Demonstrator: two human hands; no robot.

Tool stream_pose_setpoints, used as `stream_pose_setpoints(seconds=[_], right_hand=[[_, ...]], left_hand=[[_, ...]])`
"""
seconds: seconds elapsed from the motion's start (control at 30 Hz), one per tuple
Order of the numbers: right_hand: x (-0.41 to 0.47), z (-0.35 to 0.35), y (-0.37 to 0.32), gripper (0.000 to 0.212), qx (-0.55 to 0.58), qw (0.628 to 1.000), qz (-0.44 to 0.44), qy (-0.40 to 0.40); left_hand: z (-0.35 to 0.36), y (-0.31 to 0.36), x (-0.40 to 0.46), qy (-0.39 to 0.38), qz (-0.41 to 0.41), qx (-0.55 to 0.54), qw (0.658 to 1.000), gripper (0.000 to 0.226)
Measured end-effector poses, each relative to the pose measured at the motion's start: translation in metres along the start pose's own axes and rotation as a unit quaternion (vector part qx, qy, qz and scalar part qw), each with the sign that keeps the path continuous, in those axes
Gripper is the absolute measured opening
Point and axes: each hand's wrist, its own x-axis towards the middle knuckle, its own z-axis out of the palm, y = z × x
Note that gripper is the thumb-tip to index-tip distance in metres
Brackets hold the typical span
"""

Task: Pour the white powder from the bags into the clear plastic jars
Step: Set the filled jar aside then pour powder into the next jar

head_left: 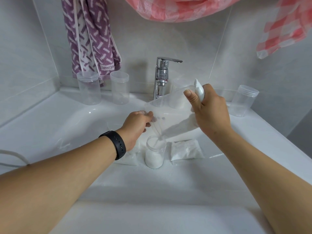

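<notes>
A white sink (pixel 50 125) fills the view, with a tap (pixel 161 78) at the back and four empty jars on the ledge: two left of the tap (pixel 89 88) (pixel 120 87), one partly hidden behind the bag (pixel 177 92), one far right (pixel 243 101).

Above the basin a clear bag (pixel 175 114) of white powder hangs tilted between the two hands. Its long axis slopes from upper right down to lower left, ending in a narrow spout just over the mouth of an open jar (pixel 155 152), which stands upright on the sink and looks roughly half full. The remaining powder sits in the raised right end of the bag.

The right hand (pixel 209 110) grips the bunched upper corner, the higher end. The left hand (pixel 137 125), a black band (pixel 118 144) on its wrist, pinches the bag's lower edge beside the spout and is nearer the jar.

Another bag of powder (pixel 185 150) lies flat just right of the jar; a third (pixel 128 158) lies to its left, partly under the left wrist.

The pour seems to turn on keeping the spout directly over the jar's mouth while the right end lifts.
</notes>
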Motion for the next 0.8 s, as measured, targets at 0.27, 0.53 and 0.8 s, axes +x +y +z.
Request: stream_pose_setpoints(seconds=[0.27,0.53,0.8], right_hand=[[-0.0003,0.001,0.0001,0.071,-0.001,1.0,0.001,0.003],[-0.0011,-0.0002,-0.0006,0.065,0.007,1.0,-0.002,0.005],[-0.0016,-0.0004,-0.0018,0.059,0.014,1.0,0.003,0.007]], left_hand=[[0.0,0.0,-0.0001,0.003,0.003,-0.003,1.0,0.026],[-0.0003,0.0007,-0.0007,0.003,0.002,-0.001,1.0,0.025],[0.0008,0.0004,-0.0001,0.003,0.002,-0.005,1.0,0.024]])
